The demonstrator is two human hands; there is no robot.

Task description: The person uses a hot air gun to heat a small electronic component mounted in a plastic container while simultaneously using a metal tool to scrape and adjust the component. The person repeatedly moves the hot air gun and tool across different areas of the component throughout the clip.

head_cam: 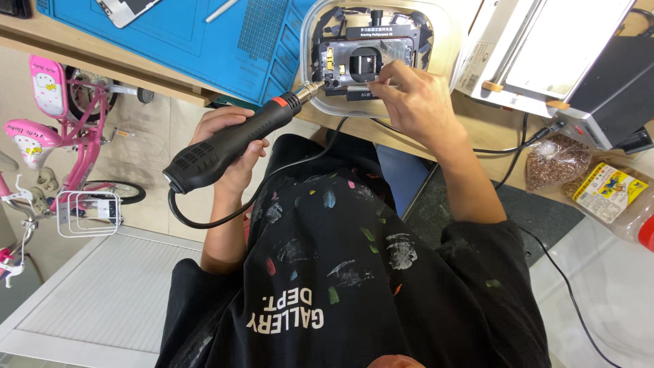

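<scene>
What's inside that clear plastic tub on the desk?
Inside the clear tub sits a black clamping fixture with a square opening in its middle. The hot-air tool in the left hand points at its corner. The right hand covers the near right edge.

— Where is there open room around the clamp?

— Left of it, over the flat blue cutting mat (204, 48). The black heat gun (231, 140) slants in from the lower left.

— And on the right?

— Tight. The white boxy machine (545, 48) stands just beside the clear plastic tray (449, 48), and black cables (518, 146) cross the wooden bench edge below it.
</scene>
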